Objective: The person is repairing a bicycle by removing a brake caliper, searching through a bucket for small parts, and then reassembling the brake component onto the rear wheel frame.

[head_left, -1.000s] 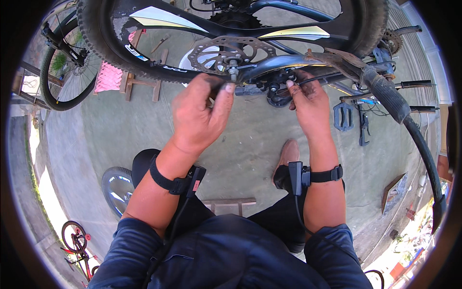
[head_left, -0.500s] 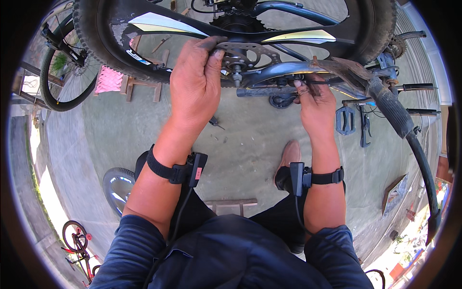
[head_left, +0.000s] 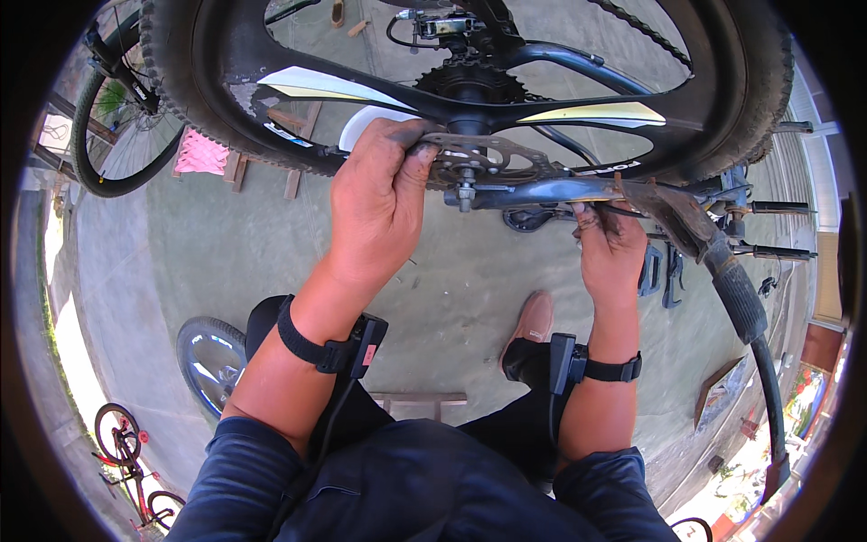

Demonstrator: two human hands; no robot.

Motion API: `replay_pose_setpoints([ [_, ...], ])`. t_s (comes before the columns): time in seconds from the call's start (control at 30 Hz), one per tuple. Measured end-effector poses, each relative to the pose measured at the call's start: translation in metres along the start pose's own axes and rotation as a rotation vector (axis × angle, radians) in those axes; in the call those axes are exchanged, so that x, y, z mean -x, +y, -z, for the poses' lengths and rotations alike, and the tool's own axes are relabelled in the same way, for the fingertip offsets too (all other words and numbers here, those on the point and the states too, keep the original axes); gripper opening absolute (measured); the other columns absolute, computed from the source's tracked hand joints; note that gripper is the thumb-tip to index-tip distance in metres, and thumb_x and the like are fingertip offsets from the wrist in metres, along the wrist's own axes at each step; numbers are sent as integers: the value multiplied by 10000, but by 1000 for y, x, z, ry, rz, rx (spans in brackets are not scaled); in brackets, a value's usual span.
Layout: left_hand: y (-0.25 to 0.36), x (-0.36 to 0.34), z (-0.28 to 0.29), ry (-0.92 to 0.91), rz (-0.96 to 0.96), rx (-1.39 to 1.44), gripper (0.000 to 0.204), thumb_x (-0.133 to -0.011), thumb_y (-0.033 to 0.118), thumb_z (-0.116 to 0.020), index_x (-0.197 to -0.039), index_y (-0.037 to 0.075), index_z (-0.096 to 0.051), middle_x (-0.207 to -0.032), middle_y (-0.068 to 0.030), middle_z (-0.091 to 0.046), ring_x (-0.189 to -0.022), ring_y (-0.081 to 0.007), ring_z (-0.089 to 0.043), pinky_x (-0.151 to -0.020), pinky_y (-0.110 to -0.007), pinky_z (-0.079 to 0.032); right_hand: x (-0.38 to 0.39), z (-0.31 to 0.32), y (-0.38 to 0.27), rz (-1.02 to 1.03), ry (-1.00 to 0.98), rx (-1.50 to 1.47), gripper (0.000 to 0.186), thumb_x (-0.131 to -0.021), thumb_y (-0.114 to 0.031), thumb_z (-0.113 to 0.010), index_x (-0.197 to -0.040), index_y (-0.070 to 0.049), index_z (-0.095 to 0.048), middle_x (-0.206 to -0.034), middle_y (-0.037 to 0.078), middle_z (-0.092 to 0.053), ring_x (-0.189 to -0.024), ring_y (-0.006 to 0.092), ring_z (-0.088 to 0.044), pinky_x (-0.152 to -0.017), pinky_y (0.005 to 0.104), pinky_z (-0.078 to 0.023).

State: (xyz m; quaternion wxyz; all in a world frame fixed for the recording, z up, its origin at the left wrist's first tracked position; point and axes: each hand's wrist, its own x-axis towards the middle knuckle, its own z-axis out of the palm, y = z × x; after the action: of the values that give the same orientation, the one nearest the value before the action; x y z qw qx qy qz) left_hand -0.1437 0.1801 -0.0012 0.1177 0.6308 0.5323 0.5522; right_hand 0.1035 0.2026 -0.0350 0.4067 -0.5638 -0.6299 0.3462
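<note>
Lower in view than half a second ago: large black wheel with pale yellow-and-white spoke panels [head_left: 506, 116], curved blue-grey metal frame tube [head_left: 551, 191], left hand [head_left: 384, 190] and right hand [head_left: 614, 244]; camera motion may explain some of it. Wheel spans the top of the view, tube just below its hub. Left thumb and forefinger appear to pinch the left rim of the flat, holed grey-metal brake disc [head_left: 497, 147], which sits between wheel and tube. Right fingers curl up at the tube's underside; what they pinch, if anything, is hidden, cannot tell. Silver threaded axle end with nut [head_left: 465, 192] projects just right of the left thumb. Handling judgement: steady the disc by its outer rim, fingertips out of the cut-outs, keep it square to the axle, and support the tube from the right so nothing binds or scrapes. Edges: widest room runs downward in view, over the grey concrete floor [head_left: 452, 289]; black ribbed-sleeved lever [head_left: 741, 303] limits swing rightward; tan shoe [head_left: 535, 316] lies below, between the hands.
</note>
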Motion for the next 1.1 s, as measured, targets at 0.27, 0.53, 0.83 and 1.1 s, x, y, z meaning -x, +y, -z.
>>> replay_pose_setpoints([
  [0.27,-13,-1,4,-21,42,77,83,-865,-40,-569,-945,-17,-566,-848,-123,-581,-683,-238,-542,-618,-290,-453,1,-5,8,28,5,-284,269,-883,-13,-604,-1149,-9,-560,-1104,93,-633,-748,94,-562,-617,231,-482],
  [0.53,-20,-1,6,-87,47,133,143,-838,-68,-584,-962,-5,-553,-843,-117,-577,-704,-243,-548,-610,-305,-449,2,4,22,75,-60,-222,235,-873,-49,-637,-1098,1,-592,-1170,156,-604,-796,139,-606,-622,260,-519],
  [0.83,-27,-4,6,-82,-50,151,175,-830,-87,-582,-979,0,-553,-869,-112,-610,-727,-240,-566,-638,-306,-468,3,-4,19,9,-49,-323,255,-848,-65,-680,-1086,-14,-605,-1199,167,-592,-1045,170,-569,-900,290,-436],
  [1.1,-20,-2,10,-87,-26,155,178,-815,-77,-601,-978,-8,-577,-850,-121,-608,-727,-254,-575,-641,-315,-472,8,-10,10,-24,-65,-288,299,-848,-26,-665,-1136,8,-596,-1184,120,-602,-980,113,-552,-830,246,-438],
])
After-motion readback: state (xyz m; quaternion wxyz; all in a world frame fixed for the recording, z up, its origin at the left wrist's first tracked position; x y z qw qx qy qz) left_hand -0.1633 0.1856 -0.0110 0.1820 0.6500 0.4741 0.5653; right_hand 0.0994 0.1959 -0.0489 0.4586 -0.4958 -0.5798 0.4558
